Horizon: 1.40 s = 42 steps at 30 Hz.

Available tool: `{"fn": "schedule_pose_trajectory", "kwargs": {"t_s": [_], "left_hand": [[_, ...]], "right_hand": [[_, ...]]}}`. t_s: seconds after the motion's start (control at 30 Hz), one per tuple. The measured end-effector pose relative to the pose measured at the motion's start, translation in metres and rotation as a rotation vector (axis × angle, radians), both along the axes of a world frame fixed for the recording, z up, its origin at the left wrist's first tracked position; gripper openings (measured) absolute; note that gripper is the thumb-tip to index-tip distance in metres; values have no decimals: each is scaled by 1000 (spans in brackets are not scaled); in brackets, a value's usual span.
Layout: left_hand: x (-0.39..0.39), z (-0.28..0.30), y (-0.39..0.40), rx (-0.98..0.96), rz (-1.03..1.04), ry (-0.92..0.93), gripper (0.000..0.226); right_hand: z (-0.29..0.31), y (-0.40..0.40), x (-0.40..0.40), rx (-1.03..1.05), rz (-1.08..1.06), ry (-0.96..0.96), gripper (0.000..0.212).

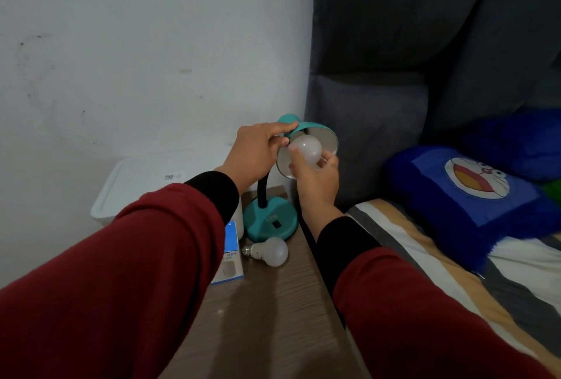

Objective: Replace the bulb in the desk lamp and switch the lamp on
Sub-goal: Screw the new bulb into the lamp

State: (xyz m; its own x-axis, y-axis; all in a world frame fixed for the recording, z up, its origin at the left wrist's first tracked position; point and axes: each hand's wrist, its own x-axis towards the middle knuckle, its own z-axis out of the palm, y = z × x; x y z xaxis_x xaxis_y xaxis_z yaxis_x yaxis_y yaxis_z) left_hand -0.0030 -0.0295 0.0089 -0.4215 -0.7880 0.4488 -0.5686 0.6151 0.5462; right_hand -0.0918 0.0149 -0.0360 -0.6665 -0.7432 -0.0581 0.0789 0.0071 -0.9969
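Note:
A teal desk lamp stands on a wooden bedside table (273, 312), its round base (271, 222) near the table's far end. My left hand (258, 152) grips the teal lamp shade (321, 133) from the left, by its top edge. My right hand (315, 177) comes from below and holds a white bulb (306, 149) in its fingertips at the mouth of the shade. Whether the bulb's base sits in the socket is hidden. The lamp is unlit. A second white bulb (270, 252) lies on its side on the table in front of the base.
A blue and white bulb box (230, 254) lies left of the loose bulb. A white lidded container (145, 184) sits behind it against the wall. To the right is a bed with a striped sheet (455, 281), a blue cartoon pillow (473, 196) and a dark headboard (379, 123).

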Motion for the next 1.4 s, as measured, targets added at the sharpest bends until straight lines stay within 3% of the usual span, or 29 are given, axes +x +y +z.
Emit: {"fn": "schedule_pose_trajectory", "kwargs": {"t_s": [0.17,0.33,0.47,0.67,0.87,0.97,1.03,1.17,1.27,1.4], "left_hand": [[0,0,1,-4,-4,2,32],[0,1,4,11,-4,8,32],[2,2,4,4,3,2,32],[1,2,7,30,-3,19,32],[1,3,6,33,0,11,33],[0,2,6,31,3,9,33],[-1,1,6,37,8,11,33],[-1,1,6,38,9,10,33],[-1,2,7,25,11,1,33],[0,3,7,19,17,8,33]], "right_hand": [[-9,-2,-10,14,29,24,56],[0,0,-2,59,11,83,76],[2,-4,-9,89,46,-50,56],[3,1,-1,119,26,-28,88],[4,1,-10,85,56,-93,49],[3,-3,-10,135,19,-10,67],[1,-1,-9,85,31,-58,75],[4,-1,-12,73,55,-99,53],[5,-4,-12,170,38,-78,64],[-3,-5,-12,64,52,-167,70]]}}
